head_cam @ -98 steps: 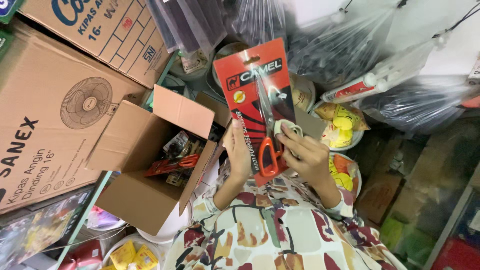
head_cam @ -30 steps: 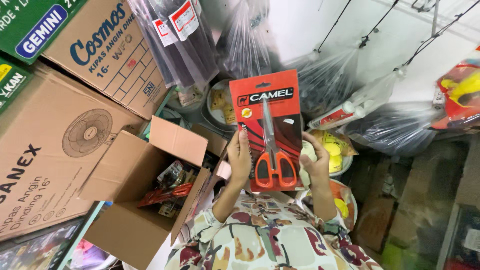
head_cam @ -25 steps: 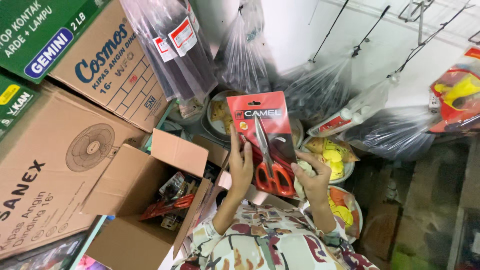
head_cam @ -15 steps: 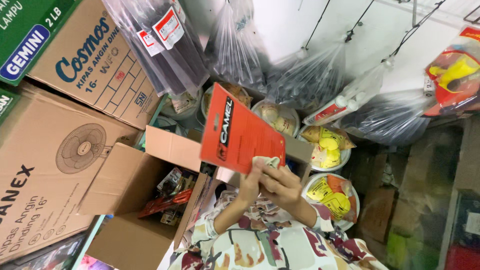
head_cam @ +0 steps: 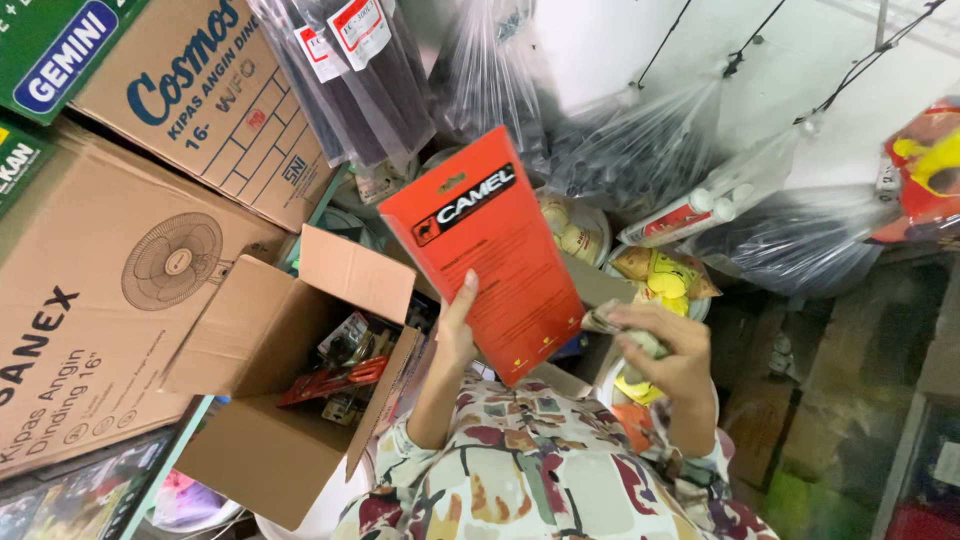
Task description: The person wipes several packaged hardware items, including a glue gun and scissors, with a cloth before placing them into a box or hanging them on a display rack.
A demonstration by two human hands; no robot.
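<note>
At the centre of the frame we hold up a red card (head_cam: pixel 490 255), the flat back of a blister pack turned toward us, so what it carries on the far side is hidden. Its long axis runs from the upper left, where the hang hole sits, down to the lower right, tilted rather than upright. Our left hand (head_cam: pixel 455 335) is at the card's lower left edge, thumb laid up along the red face and the other fingers out of sight behind it, so we judge them clamped on the card. Our right hand (head_cam: pixel 665 350) sits just beside the card's lower right corner, fingers curled together around a small pale wad that we cannot make out; whether it also touches the card we cannot tell. The card thus lies up and to the left of the right hand, and the left hand is the one bearing it. Below, in the lower middle, are our patterned sleeves (head_cam: pixel 540 470). To the left an open box (head_cam: pixel 290 400) holds more red-carded packs. Big fan cartons (head_cam: pixel 120 280) fill the upper left, and clear plastic bags (head_cam: pixel 640 150) hang across the top right, with bowls of small goods (head_cam: pixel 660 280) behind the card.
</note>
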